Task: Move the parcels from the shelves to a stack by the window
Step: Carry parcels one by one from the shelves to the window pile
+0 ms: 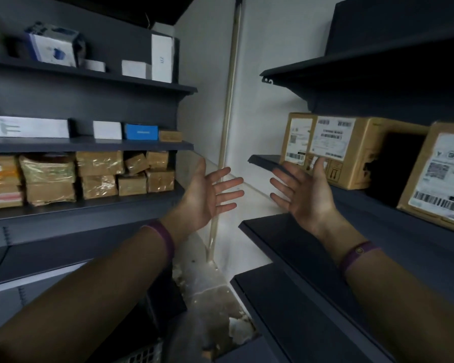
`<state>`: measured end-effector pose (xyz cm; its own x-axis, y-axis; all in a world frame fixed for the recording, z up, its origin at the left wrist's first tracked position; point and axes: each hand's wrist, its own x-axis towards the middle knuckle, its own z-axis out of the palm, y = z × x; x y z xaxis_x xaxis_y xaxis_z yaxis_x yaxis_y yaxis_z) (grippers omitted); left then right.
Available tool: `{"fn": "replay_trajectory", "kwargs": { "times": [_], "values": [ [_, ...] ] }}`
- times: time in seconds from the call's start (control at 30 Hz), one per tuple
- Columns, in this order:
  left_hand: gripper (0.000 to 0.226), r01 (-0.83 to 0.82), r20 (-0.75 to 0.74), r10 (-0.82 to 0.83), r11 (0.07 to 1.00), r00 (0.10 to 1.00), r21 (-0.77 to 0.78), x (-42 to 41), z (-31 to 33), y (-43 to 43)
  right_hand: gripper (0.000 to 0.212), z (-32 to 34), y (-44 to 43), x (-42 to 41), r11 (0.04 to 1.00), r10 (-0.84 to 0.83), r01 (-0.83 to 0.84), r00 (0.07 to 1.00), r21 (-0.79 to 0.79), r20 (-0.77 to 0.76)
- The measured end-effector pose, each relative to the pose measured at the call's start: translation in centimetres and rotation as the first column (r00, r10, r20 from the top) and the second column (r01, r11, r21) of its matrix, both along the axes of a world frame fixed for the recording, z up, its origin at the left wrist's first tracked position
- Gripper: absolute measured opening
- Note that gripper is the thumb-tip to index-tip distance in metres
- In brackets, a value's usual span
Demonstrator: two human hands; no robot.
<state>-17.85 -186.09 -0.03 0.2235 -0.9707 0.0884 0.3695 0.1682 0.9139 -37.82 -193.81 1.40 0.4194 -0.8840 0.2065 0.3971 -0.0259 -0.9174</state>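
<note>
Both my hands are raised in the aisle between two dark shelf units, palms facing each other, fingers spread, holding nothing. My left hand (210,195) is in the middle of the view. My right hand (303,191) is just in front of a brown cardboard parcel (351,150) with white shipping labels on the right shelf (378,205); its fingertips overlap the parcel's lower left corner, and touching cannot be told. A second labelled parcel (438,176) stands further right on the same shelf. Several tape-wrapped brown parcels (97,174) fill the left shelf (89,205).
White boxes (136,69) and a blue box (140,132) sit on the upper left shelves. A pale pipe (228,100) runs down the white back wall. Lower right shelf boards (299,297) jut into the narrow aisle. The floor (207,284) is littered with debris.
</note>
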Motion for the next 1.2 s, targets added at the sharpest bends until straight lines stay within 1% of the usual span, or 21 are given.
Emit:
{"fn": "replay_trajectory", "kwargs": {
  "times": [0.13, 0.2, 0.27, 0.33, 0.4, 0.43, 0.47, 0.5, 0.53, 0.57, 0.6, 0.63, 0.7, 0.73, 0.8, 0.87, 0.9, 0.97, 1.03, 1.13, 1.2],
  "values": [
    [0.076, 0.052, 0.014, -0.051, 0.998, 0.999, -0.041, 0.2, 1.5, -7.0, 0.071, 1.2, -4.2, -1.0, 0.989, -0.117, 0.116, 0.993, -0.087, -0.005],
    [0.074, 0.084, 0.032, -0.083, 0.995, 0.996, -0.054, -0.2, 2.1, -10.3, 0.065, 1.6, -5.5, -1.6, 0.958, -0.26, 0.256, 0.966, -0.129, -0.013],
    [0.071, 0.121, 0.057, -0.117, 0.989, 0.992, -0.08, -0.7, 2.6, -13.6, 0.058, 1.9, -6.6, -2.2, 0.876, -0.453, 0.455, 0.89, -0.161, 0.054],
    [0.068, 0.17, 0.117, -0.156, 0.978, 0.981, -0.122, -1.1, 3.1, -17.0, 0.051, 2.4, -7.4, -2.8, 0.741, -0.628, 0.643, 0.765, -0.192, 0.141],
    [0.066, 0.197, 0.181, -0.168, 0.968, 0.969, -0.156, -1.5, 3.6, -20.3, 0.049, 2.8, -8.3, -3.5, 0.575, -0.762, 0.787, 0.615, -0.223, 0.203],
    [0.064, 0.199, 0.213, -0.162, 0.965, 0.964, -0.169, -1.8, 3.8, -22.0, 0.048, 2.9, -8.7, -3.8, 0.474, -0.819, 0.846, 0.525, -0.243, 0.231],
    [0.061, 0.197, 0.247, -0.148, 0.963, 0.958, -0.187, -2.1, 3.9, -23.6, 0.046, 2.9, -9.0, -4.2, 0.35, -0.875, 0.897, 0.416, -0.271, 0.248],
    [0.056, 0.189, 0.284, -0.126, 0.961, 0.951, -0.204, -2.4, 4.0, -25.3, 0.044, 2.8, -9.2, -4.6, 0.219, -0.917, 0.928, 0.302, -0.301, 0.262],
    [0.05, 0.182, 0.314, -0.107, 0.958, 0.943, -0.22, -2.7, 4.0, -26.8, 0.04, 2.6, -9.5, -4.9, 0.11, -0.939, 0.941, 0.203, -0.319, 0.277],
    [0.043, 0.183, 0.334, -0.099, 0.956, 0.937, -0.229, -2.7, 4.0, -28.2, 0.035, 2.5, -9.8, -4.9, 0.038, -0.952, 0.945, 0.134, -0.325, 0.277],
    [0.034, 0.204, 0.343, -0.118, 0.952, 0.932, -0.228, -2.9, 4.0, -29.7, 0.03, 2.5, -10.3, -5.1, 0.0, -0.965, 0.943, 0.087, -0.332, 0.247],
    [0.032, 0.213, 0.342, -0.126, 0.949, 0.931, -0.233, -3.2, 3.9, -31.0, 0.023, 2.7, -10.6, -5.3, 0.019, -0.978, 0.941, 0.088, -0.337, 0.19],
    [0.04, 0.255, 0.332, -0.173, 0.941, 0.927, -0.223, -3.6, 3.7, -32.8, 0.013, 2.7, -11.1, -5.9, 0.141, -0.987, 0.937, 0.16, -0.319, 0.032],
    [0.045, 0.293, 0.317, -0.221, 0.935, 0.922, -0.201, -3.8, 3.8, -33.6, 0.02, 2.6, -11.5, -6.1, 0.18, -0.983, 0.934, 0.178, -0.31, -0.033],
    [0.054, 0.372, 0.268, -0.324, 0.916, 0.907, -0.151, -4.1, 3.9, -35.2, 0.047, 2.4, -12.0, -5.9, 0.226, -0.974, 0.924, 0.203, -0.31, -0.104],
    [0.059, 0.443, 0.259, -0.407, 0.891, 0.876, -0.097, -4.5, 4.0, -36.1, 0.06, 2.4, -12.5, -5.9, 0.249, -0.967, 0.924, 0.219, -0.29, -0.133],
    [0.061, 0.467, 0.263, -0.434, 0.88, 0.862, -0.081, -4.6, 4.1, -36.2, 0.064, 2.5, -12.7, -5.9, 0.276, -0.959, 0.924, 0.246, -0.265, -0.141],
    [0.058, 0.482, 0.253, -0.453, 0.874, 0.855, -0.064, -4.6, 4.3, -36.4, 0.067, 2.8, -13.0, -5.6, 0.363, -0.929, 0.914, 0.339, -0.183, -0.15],
    [0.057, 0.499, 0.257, -0.473, 0.865, 0.842, -0.043, -4.2, 4.4, -36.1, 0.063, 3.0, -13.0, -4.8, 0.411, -0.908, 0.902, 0.393, -0.133, -0.146],
    [0.056, 0.525, 0.265, -0.497, 0.85, 0.826, -0.045, -3.6, 4.4, -35.2, 0.068, 3.1, -12.5, -3.8, 0.409, -0.911, 0.906, 0.398, -0.107, -0.108],
    [0.055, 0.529, 0.264, -0.499, 0.847, 0.825, -0.051, -3.0, 4.3, -34.2, 0.067, 3.1, -11.7, -3.2, 0.396, -0.917, 0.913, 0.388, -0.095, -0.095]
  ]
}}
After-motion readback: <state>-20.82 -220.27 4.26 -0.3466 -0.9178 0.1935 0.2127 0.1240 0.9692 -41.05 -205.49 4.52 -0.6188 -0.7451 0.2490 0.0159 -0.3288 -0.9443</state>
